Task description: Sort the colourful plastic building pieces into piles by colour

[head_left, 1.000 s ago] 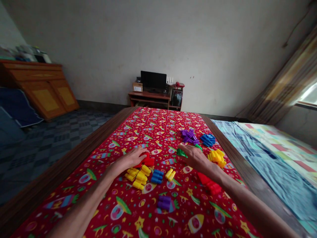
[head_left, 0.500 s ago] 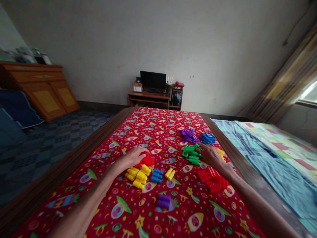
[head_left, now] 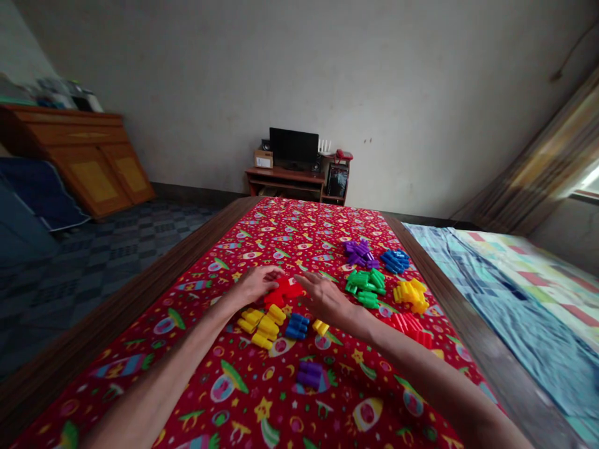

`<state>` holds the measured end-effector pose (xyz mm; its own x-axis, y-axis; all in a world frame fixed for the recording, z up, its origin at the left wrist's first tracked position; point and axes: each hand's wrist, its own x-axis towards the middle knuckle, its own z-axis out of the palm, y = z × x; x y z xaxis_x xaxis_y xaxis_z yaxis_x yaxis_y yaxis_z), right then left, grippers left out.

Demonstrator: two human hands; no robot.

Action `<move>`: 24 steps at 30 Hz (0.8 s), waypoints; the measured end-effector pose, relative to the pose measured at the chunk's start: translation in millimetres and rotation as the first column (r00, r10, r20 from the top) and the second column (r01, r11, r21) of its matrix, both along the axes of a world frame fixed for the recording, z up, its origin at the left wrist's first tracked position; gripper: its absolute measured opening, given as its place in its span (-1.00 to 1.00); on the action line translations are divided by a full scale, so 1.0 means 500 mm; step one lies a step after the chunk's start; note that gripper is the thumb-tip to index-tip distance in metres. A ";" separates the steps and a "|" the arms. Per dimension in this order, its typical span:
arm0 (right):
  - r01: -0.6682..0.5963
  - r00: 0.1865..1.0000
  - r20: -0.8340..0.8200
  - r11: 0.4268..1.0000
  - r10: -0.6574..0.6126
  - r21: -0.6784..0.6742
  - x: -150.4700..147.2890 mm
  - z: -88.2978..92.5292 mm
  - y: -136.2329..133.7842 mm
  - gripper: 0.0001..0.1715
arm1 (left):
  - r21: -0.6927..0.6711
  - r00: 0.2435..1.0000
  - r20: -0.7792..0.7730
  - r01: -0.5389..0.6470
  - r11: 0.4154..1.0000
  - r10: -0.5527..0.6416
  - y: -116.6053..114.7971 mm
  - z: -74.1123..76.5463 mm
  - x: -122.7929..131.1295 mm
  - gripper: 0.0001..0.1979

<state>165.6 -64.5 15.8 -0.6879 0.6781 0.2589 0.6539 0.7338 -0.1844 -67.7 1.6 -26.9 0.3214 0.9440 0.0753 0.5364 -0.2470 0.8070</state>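
Note:
Red plastic building blocks lie in a small cluster between my two hands. My left hand is at their left side, fingers loosely curved and apart, the thumb side close to the red pieces. On the other side, my right hand reaches in with its fingers stretched toward the cluster; nothing shows in it. Just nearer to me are several yellow blocks, a blue block group and a yellow block partly covered by my right hand. A purple block lies closest to me.
Sorted piles stand along the right side: purple, blue, green, yellow and red, the last partly behind my right forearm. A red patterned cloth covers the table. A bed adjoins the right.
My right hand has left the green pile and swung left to the red blocks. My left hand has shifted slightly, its fingers now off the top of the red pieces.

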 end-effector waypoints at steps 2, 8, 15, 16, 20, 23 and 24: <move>0.054 0.998 0.028 0.997 -0.053 -0.060 -0.024 0.003 0.030 -0.54 | -0.020 0.996 0.078 0.044 0.999 -0.042 -0.007 0.001 0.005 -0.53; 0.082 0.993 -0.066 0.972 -0.099 -0.219 -0.046 -0.015 0.072 -0.61 | 0.025 0.986 -0.002 0.168 0.986 -0.168 -0.025 -0.018 0.015 -0.35; 0.065 0.975 -0.191 0.968 -0.114 -0.244 0.011 -0.001 0.051 -0.35 | 0.155 0.973 -0.191 0.162 0.975 -0.132 -0.026 -0.015 0.014 -0.65; 0.092 0.969 -0.201 0.967 -0.142 -0.238 0.032 0.008 0.045 -0.35 | 0.172 0.971 -0.206 0.159 0.972 -0.123 -0.024 -0.010 0.008 -0.66; 0.140 0.943 -0.262 0.960 -0.204 -0.244 0.118 0.043 0.018 -0.40 | 0.272 0.975 -0.212 0.117 0.955 -0.059 -0.022 0.016 0.005 -0.51; 0.112 0.929 -0.313 0.956 -0.197 -0.270 0.130 0.044 -0.008 -0.40 | 0.302 0.991 -0.105 0.110 0.947 -0.082 -0.047 0.046 0.044 -0.42; 0.094 0.921 -0.341 0.956 -0.189 -0.277 0.121 0.040 -0.017 -0.40 | 0.273 0.989 -0.067 0.142 0.951 -0.129 -0.061 0.058 0.062 -0.43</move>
<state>225.9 -73.0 35.6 -0.4715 0.8364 0.2794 0.6011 0.5367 -0.5922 -36.7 -28.8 2.0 0.4546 0.8355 0.3087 0.5186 -0.5301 0.6709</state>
